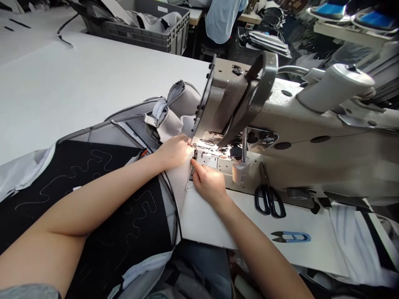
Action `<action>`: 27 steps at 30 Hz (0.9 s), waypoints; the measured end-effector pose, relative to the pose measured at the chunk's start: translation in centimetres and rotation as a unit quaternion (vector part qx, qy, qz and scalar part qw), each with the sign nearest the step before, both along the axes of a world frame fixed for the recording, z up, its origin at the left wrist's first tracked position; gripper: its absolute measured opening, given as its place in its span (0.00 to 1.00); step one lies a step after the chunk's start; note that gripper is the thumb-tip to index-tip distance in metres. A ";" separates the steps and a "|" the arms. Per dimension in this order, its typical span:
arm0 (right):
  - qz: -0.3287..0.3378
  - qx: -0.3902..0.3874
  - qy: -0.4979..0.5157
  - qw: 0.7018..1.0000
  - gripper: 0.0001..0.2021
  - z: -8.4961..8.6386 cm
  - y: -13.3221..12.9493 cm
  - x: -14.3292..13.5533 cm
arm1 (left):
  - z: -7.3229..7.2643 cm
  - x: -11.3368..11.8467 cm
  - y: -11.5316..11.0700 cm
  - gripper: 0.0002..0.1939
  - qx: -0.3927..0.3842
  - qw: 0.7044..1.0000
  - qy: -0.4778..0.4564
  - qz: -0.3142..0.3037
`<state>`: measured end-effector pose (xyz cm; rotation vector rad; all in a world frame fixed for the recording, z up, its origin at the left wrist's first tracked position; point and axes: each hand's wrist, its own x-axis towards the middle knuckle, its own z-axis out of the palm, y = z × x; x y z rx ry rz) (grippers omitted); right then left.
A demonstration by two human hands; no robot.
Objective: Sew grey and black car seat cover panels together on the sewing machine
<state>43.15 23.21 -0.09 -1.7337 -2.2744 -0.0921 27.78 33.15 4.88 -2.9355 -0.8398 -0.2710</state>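
Grey mesh fabric (177, 182), part of a large seat-cover-like piece with black panels (127, 220) and dark piped edges, lies under the needle area of a sewing machine (215, 99). My left hand (176, 153) is closed on this fabric just left of the presser foot, its fingertips partly hidden by the machine head. My right hand (209, 179) is beside the foot on the near side, index finger stretched to the fabric's edge and the other fingers curled. A lamp lights the metal needle plate (208, 160). Whether the right fingers pinch the edge is hard to see.
Black-handled scissors (268, 195) and blue thread snips (291, 237) lie right of my right hand. A grey crate (168, 39) of fabric pieces stands on the white table (93, 74). Striped cloth (352, 236) lies at the right. A person in light blue (222, 20) is beyond.
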 end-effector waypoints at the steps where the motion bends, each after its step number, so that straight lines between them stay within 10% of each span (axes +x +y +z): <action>1: -0.003 0.009 0.004 1.000 0.21 -0.1 0.0 0.0 | 0.1 -0.1 -0.1 0.11 -0.010 1.000 -0.016 0.020; 10: -0.050 -0.008 0.005 0.999 0.20 0.7 -1.0 -1.6 | 1.7 -1.4 -1.4 0.11 -0.020 0.995 -0.055 0.086; 21: 0.076 -0.125 0.105 0.984 0.19 3.1 -4.2 -11.2 | 2.7 -15.0 -11.8 0.29 -0.017 0.974 0.025 0.225; 27: -0.018 -0.166 0.158 0.973 0.18 7.4 -1.5 -13.1 | 2.7 -16.9 -13.4 0.29 -0.090 0.955 -0.011 0.281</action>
